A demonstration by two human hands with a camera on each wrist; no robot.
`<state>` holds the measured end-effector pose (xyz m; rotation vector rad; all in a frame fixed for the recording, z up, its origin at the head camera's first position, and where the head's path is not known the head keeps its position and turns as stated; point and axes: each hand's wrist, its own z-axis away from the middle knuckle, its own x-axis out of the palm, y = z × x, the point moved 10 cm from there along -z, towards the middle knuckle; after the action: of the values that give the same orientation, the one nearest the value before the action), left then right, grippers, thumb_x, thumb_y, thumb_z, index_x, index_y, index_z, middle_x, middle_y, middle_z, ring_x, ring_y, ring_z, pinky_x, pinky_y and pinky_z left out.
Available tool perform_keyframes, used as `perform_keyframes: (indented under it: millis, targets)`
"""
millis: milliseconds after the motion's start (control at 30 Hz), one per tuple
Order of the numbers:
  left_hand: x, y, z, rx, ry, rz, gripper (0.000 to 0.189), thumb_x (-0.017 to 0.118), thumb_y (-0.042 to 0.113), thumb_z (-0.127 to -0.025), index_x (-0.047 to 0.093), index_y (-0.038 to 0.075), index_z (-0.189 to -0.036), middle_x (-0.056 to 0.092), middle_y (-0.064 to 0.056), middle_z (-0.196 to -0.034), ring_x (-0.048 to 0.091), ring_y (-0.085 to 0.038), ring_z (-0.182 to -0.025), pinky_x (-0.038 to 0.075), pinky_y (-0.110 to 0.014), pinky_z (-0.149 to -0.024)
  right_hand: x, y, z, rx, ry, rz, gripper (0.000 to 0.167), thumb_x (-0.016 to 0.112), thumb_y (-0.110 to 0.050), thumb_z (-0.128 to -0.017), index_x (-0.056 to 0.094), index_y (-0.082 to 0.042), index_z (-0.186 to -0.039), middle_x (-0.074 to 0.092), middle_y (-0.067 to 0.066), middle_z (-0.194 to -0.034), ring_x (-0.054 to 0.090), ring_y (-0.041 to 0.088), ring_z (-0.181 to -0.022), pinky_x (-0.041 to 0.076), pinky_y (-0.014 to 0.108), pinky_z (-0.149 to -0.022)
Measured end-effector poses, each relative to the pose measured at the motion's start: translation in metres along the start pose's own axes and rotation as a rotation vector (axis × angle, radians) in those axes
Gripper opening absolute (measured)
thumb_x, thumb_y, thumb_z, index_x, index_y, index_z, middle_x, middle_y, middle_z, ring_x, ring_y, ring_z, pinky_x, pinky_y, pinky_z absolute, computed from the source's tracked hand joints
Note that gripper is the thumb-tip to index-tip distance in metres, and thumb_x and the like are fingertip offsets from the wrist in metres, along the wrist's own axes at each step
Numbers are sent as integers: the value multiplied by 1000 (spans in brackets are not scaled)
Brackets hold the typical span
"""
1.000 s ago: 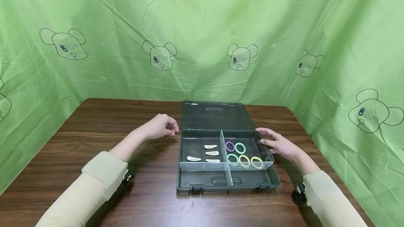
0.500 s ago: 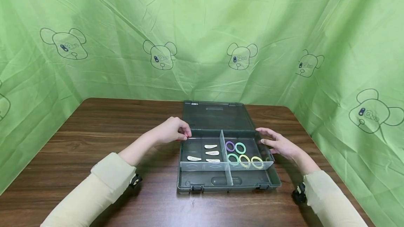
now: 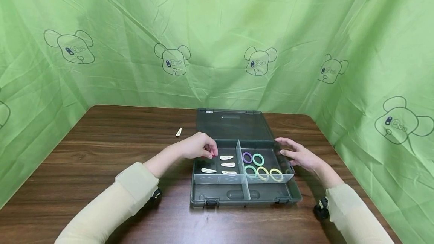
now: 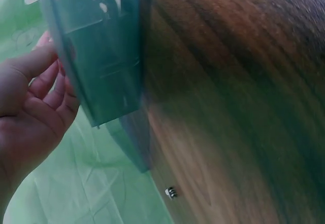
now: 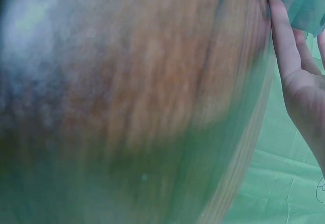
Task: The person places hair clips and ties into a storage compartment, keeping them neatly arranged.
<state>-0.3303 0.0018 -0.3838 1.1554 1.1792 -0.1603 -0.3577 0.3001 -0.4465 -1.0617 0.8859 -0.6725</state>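
Note:
An open dark translucent box (image 3: 218,201) lies on the table, its lid (image 3: 234,125) folded back. My left hand (image 3: 198,146) is over its back left compartment, fingertips pinching a small red item (image 3: 203,156) mostly hidden by the fingers; its kind is unclear. In that compartment lie several cream snap hair clips (image 3: 228,165). Purple, green and yellow hair ties (image 3: 258,159) lie in the back right one. My right hand (image 3: 300,156) rests against the box's right side, fingers extended. The left wrist view shows the left hand (image 4: 38,92) behind the box wall.
One more cream hair clip (image 3: 178,131) lies on the wooden table (image 3: 135,123) left of the lid. Clear dividers (image 3: 220,179) split the box. Green cloth (image 3: 217,29) hangs round the back and sides of the table.
My left hand has moved right, from beside the box to over the back left compartment, carrying the red item. This uncovers a cream hair clip on the table. The right hand stays put.

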Motion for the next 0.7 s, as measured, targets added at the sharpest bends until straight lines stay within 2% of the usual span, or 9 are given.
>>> perform_keyframes:
  millis: [267, 467, 700]
  targets:
    - [17, -8, -6, 23, -60, -31, 12, 73, 2, -78, 70, 12, -82, 66, 7, -72, 56, -1, -60, 49, -19, -58, 1, 0, 0, 3, -6, -4, 56, 52, -22, -97, 27, -15, -146, 26, 18, -148, 51, 24, -119, 52, 45, -82]
    - [27, -12, -8, 27, -88, -116, 11, 75, 7, -77, 70, 16, -80, 64, 11, -71, 54, 2, -60, 47, -18, -60, 2, 0, 0, 2, -11, -8, 55, 51, -21, -98, 26, -14, -147, 27, 19, -147, 51, 25, -119, 52, 45, -81]
    - [31, -13, -9, 6, -108, -189, 12, 74, 5, -78, 69, 16, -80, 63, 11, -68, 55, 2, -59, 46, -18, -63, 2, -2, 0, -12, -11, 8, 55, 50, -21, -98, 25, -12, -147, 24, 20, -147, 51, 23, -119, 52, 44, -81]
